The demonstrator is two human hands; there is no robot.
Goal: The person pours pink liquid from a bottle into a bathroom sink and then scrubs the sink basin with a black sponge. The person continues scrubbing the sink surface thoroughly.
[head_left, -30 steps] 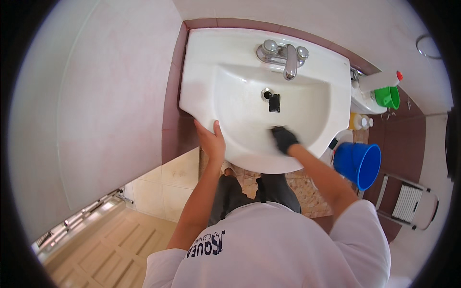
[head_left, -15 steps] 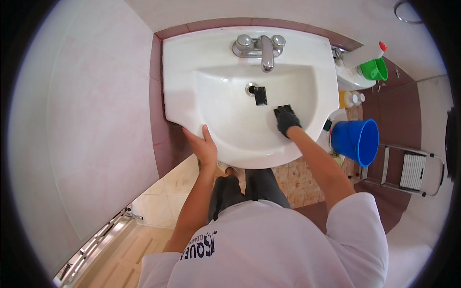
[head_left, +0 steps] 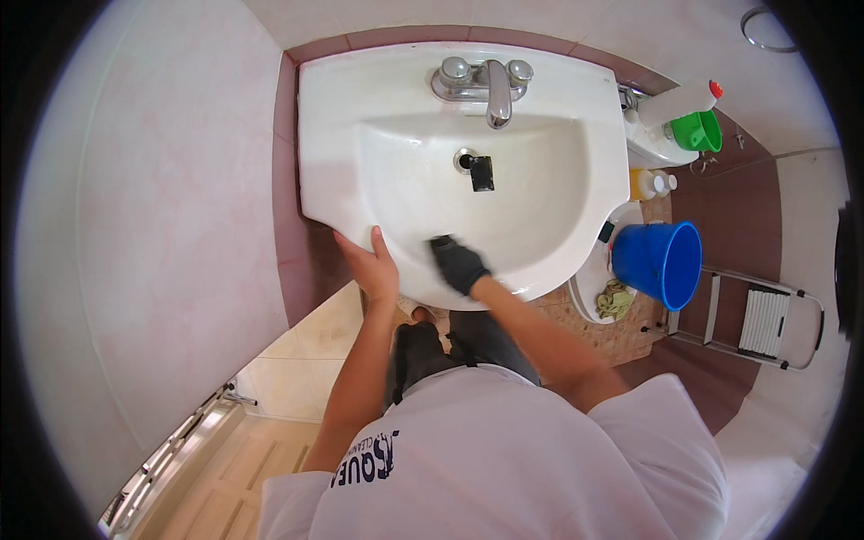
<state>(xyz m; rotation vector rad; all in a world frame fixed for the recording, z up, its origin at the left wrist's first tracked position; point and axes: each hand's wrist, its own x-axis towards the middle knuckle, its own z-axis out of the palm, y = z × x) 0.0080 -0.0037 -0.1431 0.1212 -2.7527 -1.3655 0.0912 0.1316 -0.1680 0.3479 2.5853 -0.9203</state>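
Note:
A white washbasin [head_left: 337, 153] with a chrome two-handle faucet [head_left: 498, 94] fills the middle. My left hand [head_left: 371, 265] is bare and closed on its front left edge, the thumb on top and the other fingers partly hidden at the side. My right hand [head_left: 461, 267] wears a black glove and presses a black scouring pad [head_left: 440, 241] to the front left slope of the bowl; motion smears it. The pad is hard to part from the glove. Beside the drain [head_left: 465, 160] lies a flat black rectangular piece [head_left: 482, 174], partly over the drain's edge.
At the right stand a blue bucket [head_left: 643, 261], a crumpled yellow-green cloth [head_left: 616, 300] and bottles with white caps [head_left: 661, 184]. Behind them are a white spray bottle [head_left: 675, 103] and a green cup [head_left: 697, 132]. A folding step ladder [head_left: 765, 321] leans farther right. A tiled wall [head_left: 180, 198] rises at left.
My right hand has swept leftward and toward me across the bowl with the pad, from the right side to the front left. My left hand keeps its hold on the basin edge.

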